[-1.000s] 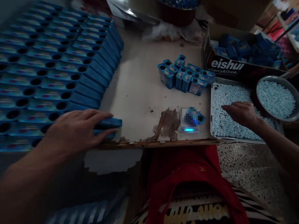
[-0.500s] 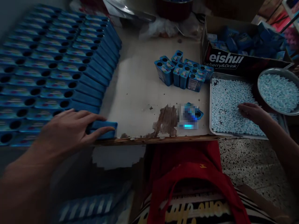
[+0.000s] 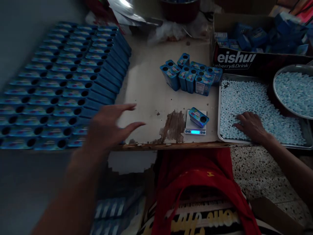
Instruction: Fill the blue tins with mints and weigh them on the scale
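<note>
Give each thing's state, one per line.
Digital scale: display lit
Blue container: upright on the scale
Metal tray: holding pale blue pellets
Round bowl: holding pellets
Cardboard box: open, holding blue packs
Container rows: upright, packed close
Container cluster: upright
Left grip: open, empty
Right grip: on pellets, palm hidden

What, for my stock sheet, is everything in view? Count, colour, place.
Slim box-shaped containers: dozens, blue, rows at left
Flat digital scale: one, white, front
Single slim container: one, blue, on scale
Loosely clustered containers: about nine, blue, behind scale
Rectangular metal tray: one, silver, right
Round metal bowl: one, silver-rimmed, far right
Small pellets: countless, pale blue, in tray and bowl
Lettered cardboard box: one, black, back right
Jumbled packs: many, blue, inside box
Round pot: one, dark red, back
Crumpled plastic: count unclear, clear, before pot
Shiny sheet: one, silver, back
Worn wooden table: one, pale, centre
Cloth garment: one, red, on wearer
Left hand: one, bare, open beside rows
Right hand: one, bare, on pellets
</note>
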`<state>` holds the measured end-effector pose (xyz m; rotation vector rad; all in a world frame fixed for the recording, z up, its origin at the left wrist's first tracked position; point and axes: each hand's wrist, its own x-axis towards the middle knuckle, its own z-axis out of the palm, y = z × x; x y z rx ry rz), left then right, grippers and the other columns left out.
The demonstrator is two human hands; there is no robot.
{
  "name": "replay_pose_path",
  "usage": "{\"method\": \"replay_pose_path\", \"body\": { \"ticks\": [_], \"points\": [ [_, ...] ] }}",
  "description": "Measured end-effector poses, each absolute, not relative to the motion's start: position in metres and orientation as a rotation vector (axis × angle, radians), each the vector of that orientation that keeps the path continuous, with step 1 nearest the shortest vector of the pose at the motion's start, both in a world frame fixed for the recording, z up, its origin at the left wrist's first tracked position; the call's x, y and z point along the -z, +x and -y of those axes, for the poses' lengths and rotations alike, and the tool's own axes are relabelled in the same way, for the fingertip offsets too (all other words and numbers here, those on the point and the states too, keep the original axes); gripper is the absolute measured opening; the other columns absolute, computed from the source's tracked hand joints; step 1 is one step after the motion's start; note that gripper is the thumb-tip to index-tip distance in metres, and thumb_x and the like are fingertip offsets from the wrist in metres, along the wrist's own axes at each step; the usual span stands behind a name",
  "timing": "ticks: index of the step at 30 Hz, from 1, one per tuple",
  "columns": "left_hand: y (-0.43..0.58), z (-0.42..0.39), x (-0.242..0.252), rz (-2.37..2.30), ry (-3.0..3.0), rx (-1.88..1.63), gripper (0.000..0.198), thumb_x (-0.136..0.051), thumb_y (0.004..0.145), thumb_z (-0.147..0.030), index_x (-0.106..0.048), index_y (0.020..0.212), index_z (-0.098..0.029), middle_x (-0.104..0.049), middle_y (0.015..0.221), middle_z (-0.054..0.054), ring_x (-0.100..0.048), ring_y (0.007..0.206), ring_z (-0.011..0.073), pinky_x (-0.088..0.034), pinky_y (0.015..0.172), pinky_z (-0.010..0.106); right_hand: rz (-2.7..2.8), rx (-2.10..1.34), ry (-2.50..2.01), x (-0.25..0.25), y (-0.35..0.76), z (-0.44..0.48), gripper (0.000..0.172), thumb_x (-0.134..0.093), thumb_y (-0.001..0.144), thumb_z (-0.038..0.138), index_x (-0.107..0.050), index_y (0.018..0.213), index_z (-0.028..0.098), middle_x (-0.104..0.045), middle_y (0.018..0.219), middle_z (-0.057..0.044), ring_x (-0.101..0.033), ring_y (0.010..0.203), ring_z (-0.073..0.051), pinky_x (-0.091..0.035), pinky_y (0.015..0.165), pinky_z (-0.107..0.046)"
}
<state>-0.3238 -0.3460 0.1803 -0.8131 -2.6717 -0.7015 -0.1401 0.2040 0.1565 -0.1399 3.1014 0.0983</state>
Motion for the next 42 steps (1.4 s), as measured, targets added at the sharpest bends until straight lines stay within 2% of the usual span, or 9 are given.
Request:
{"method": "replay_pose_path", "body": {
  "ticks": [5,9,12,15,22,26,33,37,42],
  "points": [
    [-0.322,0.209,-0.159,2.702,-1.072,1.554,0.083,-0.094,0.073,-0.051,-0.062,0.145,-0.026,-0.071,0.145,0.013,-0.071,0.130,0.0315,-0.058,0.110,0.046,-3.195,0.788,0.370,-0.156,-0.167,-0.198,0.037,-0.060,0.104,0.054,-0.067,0.084,0.023,-0.069,0.080,-0.006,-0.062,0.073,-0.021,-0.043,0.070,-0.033],
    [-0.313,0.135,-0.155,2.727,-1.133,1.979,0.058,-0.092,0.075,-0.050,-0.070,0.121,-0.023,-0.078,0.103,0.004,-0.076,0.092,0.0233,-0.062,0.083,0.033,-2.388,2.450,1.079,-0.162,-0.189,-0.197,0.040,-0.067,0.095,0.061,-0.054,0.079,0.026,-0.061,0.068,0.002,-0.054,0.058,-0.013,-0.041,0.052,-0.024],
    [-0.305,0.090,-0.173,2.606,-1.166,1.928,0.052,-0.093,0.075,-0.041,-0.070,0.117,-0.023,-0.075,0.095,0.000,-0.072,0.084,0.0194,-0.057,0.075,0.027,-1.601,3.071,0.988,-0.171,-0.198,-0.196,0.037,-0.080,0.084,0.043,-0.048,0.078,0.025,-0.066,0.074,0.004,-0.051,0.056,-0.007,-0.038,0.046,-0.017],
    [-0.298,0.050,-0.192,2.559,-1.330,1.708,0.049,-0.095,0.073,-0.031,-0.072,0.116,-0.023,-0.077,0.097,0.001,-0.073,0.087,0.0201,-0.056,0.078,0.029,-1.425,3.247,0.742,-0.187,-0.201,-0.185,0.035,-0.082,0.084,0.037,-0.050,0.082,0.025,-0.066,0.078,0.005,-0.053,0.060,-0.006,-0.041,0.048,-0.015],
    [-0.285,0.009,-0.190,2.609,-1.322,1.621,0.044,-0.092,0.072,-0.022,-0.074,0.113,-0.023,-0.080,0.107,0.004,-0.075,0.095,0.0243,-0.057,0.084,0.033,-1.694,3.298,0.767,-0.228,-0.207,-0.138,0.040,-0.075,0.096,0.059,-0.053,0.086,0.028,-0.064,0.089,0.001,-0.062,0.077,-0.013,-0.050,0.057,-0.025],
    [-0.280,0.009,-0.186,2.618,-1.274,1.712,0.046,-0.093,0.072,-0.025,-0.074,0.114,-0.023,-0.080,0.105,0.004,-0.075,0.094,0.0242,-0.056,0.081,0.032,-1.997,3.269,0.646,-0.225,-0.209,-0.133,0.043,-0.074,0.096,0.064,-0.053,0.085,0.029,-0.055,0.083,0.001,-0.058,0.078,-0.015,-0.055,0.069,-0.028],
    [-0.281,0.006,-0.183,2.589,-1.285,1.659,0.046,-0.095,0.073,-0.029,-0.073,0.113,-0.024,-0.080,0.109,0.004,-0.075,0.099,0.0261,-0.058,0.085,0.035,-2.132,3.142,0.674,-0.210,-0.211,-0.143,0.042,-0.070,0.098,0.071,-0.058,0.089,0.031,-0.039,0.070,0.004,-0.046,0.064,-0.015,-0.048,0.062,-0.028],
    [-0.279,0.005,-0.182,2.537,-1.309,1.554,0.043,-0.093,0.075,-0.019,-0.073,0.113,-0.023,-0.078,0.115,0.007,-0.074,0.111,0.0300,-0.058,0.096,0.039,-1.835,3.331,0.650,-0.200,-0.211,-0.159,0.034,-0.074,0.099,0.061,-0.061,0.093,0.031,-0.038,0.068,0.006,-0.044,0.060,-0.013,-0.050,0.063,-0.026],
    [-0.284,0.020,-0.174,2.433,-1.125,1.844,0.042,-0.091,0.079,-0.021,-0.069,0.114,-0.024,-0.076,0.113,0.004,-0.074,0.107,0.0258,-0.060,0.094,0.037,-1.429,3.447,0.922,-0.184,-0.189,-0.198,0.022,-0.076,0.099,0.031,-0.059,0.086,0.027,-0.058,0.075,0.004,-0.055,0.062,-0.010,-0.053,0.057,-0.022]
  ]
}}
